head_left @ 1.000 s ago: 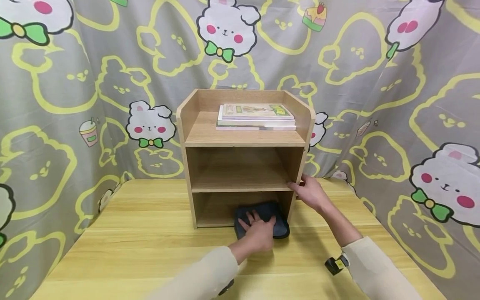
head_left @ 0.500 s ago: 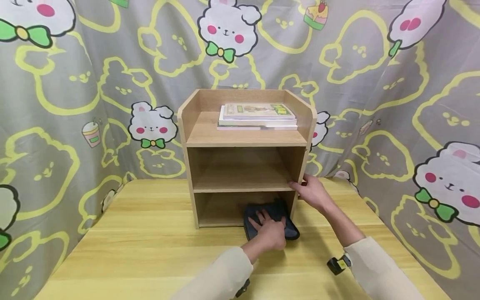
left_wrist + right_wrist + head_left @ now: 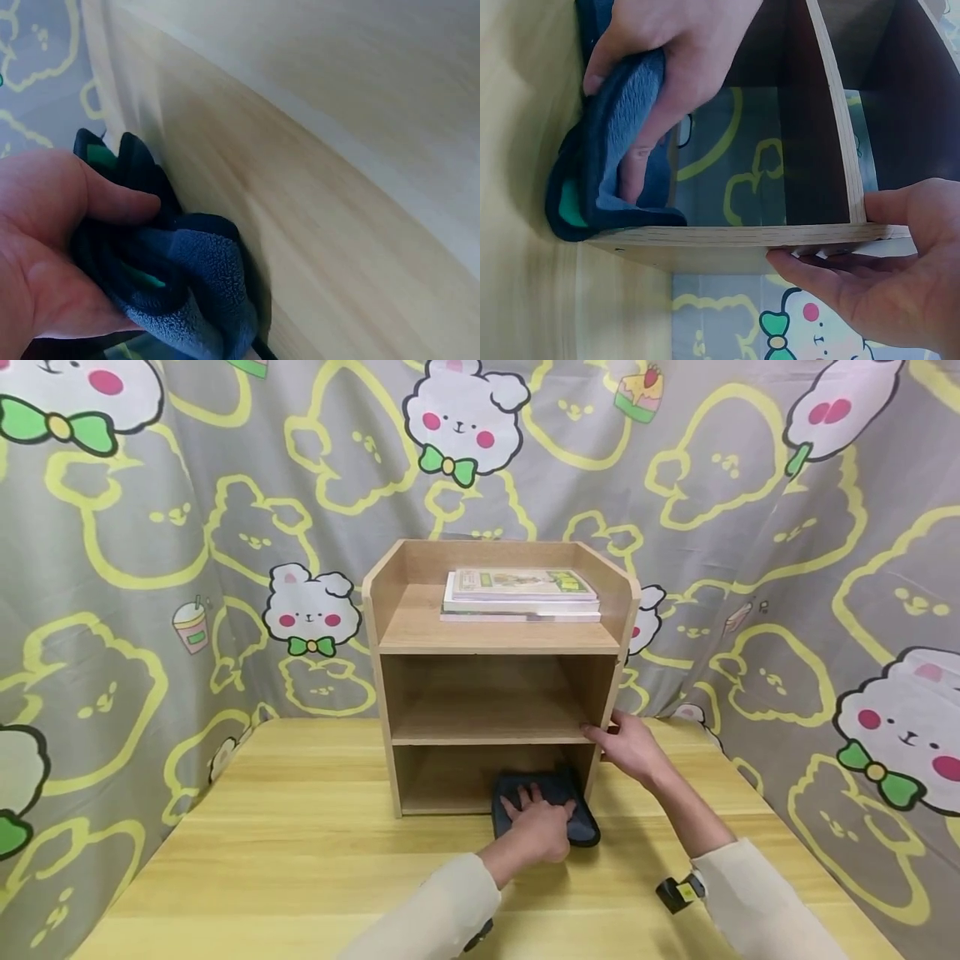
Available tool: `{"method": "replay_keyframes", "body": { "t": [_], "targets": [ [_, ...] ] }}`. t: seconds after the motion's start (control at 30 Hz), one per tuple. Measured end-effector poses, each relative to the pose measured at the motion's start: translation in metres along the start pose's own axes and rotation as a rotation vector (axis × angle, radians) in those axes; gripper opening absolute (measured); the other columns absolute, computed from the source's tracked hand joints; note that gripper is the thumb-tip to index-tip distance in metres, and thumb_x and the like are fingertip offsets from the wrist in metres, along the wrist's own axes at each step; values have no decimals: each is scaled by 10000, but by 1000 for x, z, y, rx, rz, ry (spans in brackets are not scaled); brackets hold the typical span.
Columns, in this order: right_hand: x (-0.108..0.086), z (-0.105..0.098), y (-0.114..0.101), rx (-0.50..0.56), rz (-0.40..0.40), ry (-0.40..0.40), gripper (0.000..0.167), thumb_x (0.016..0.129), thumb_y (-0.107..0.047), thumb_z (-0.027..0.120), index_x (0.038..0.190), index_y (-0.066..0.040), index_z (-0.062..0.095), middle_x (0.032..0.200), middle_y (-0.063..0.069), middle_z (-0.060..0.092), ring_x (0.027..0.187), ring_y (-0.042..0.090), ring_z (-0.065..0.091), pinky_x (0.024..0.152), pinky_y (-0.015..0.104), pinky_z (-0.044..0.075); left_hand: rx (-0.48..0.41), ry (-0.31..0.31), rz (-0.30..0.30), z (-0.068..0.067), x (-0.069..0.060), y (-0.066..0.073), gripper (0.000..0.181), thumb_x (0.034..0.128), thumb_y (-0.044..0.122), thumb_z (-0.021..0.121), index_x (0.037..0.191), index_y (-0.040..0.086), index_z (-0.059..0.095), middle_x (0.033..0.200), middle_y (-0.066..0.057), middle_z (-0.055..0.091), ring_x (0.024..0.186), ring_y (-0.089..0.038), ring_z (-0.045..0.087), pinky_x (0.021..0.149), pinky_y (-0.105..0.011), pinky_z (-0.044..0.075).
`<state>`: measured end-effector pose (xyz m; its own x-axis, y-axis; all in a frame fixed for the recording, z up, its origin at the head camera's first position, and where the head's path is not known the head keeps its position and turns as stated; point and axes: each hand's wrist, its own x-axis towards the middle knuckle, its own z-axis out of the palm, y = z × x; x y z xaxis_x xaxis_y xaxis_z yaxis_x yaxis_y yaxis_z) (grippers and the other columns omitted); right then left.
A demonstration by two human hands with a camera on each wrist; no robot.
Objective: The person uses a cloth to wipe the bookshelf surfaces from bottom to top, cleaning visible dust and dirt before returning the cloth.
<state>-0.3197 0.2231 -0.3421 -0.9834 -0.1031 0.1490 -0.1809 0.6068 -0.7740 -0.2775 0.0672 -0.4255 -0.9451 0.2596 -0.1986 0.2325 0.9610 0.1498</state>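
Note:
A small wooden shelf unit (image 3: 498,742) stands on the table. My left hand (image 3: 536,833) holds a dark blue-grey cleaning cloth (image 3: 587,831) at the lower right compartment's front. In the right wrist view the cloth (image 3: 622,120) folds between thumb and fingers, over the side panel's bottom front edge. The left wrist view shows the cloth (image 3: 206,270) bunched under the thumb, with black edging and a green underside. My right hand (image 3: 630,747) grips the right side panel (image 3: 727,236), thumb on the front near the middle board, fingers along the outside.
Several books (image 3: 521,593) lie stacked on the unit's top board. The wooden table (image 3: 285,827) spreads out on both sides. A patterned curtain (image 3: 315,510) hangs behind and at both sides. A small black device (image 3: 675,893) sits at the right sleeve.
My left hand has shifted right with the cloth, toward the right side panel. My right hand keeps its grip on the panel. The head view has turned slightly.

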Motion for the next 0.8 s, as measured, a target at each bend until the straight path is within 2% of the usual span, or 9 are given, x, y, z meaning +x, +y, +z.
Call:
{"method": "replay_keyframes", "body": {
  "t": [0.3, 0.53, 0.8],
  "targets": [
    [0, -4, -1, 42, -1, -47, 649, 1012, -294, 595, 1484, 97, 381, 1354, 363, 556, 1196, 429, 625, 875, 470, 582, -4, 8, 55, -4, -4, -29, 680, 920, 188, 661, 1481, 509, 450, 1613, -195, 345, 1504, -436, 279, 1132, -701, 264],
    [1, -4, 0, 43, -15, -31, 610, 1004, -278, 601, 1449, 101, 429, 1312, 356, 592, 1161, 417, 646, 853, 472, 586, -47, -13, 80, -10, -11, -62, 727, 935, 59, 592, 1500, 489, 434, 1638, -192, 300, 1519, -435, 245, 1144, -702, 247],
    [1, -4, 0, 44, -26, -30, 579, 1000, -276, 607, 1417, 101, 468, 1290, 341, 614, 1137, 396, 657, 839, 466, 590, -88, 22, 100, -13, -20, -102, 723, 912, 6, 553, 1472, 459, 496, 1608, -232, 342, 1493, -458, 294, 1121, -723, 262]
  ]
}}
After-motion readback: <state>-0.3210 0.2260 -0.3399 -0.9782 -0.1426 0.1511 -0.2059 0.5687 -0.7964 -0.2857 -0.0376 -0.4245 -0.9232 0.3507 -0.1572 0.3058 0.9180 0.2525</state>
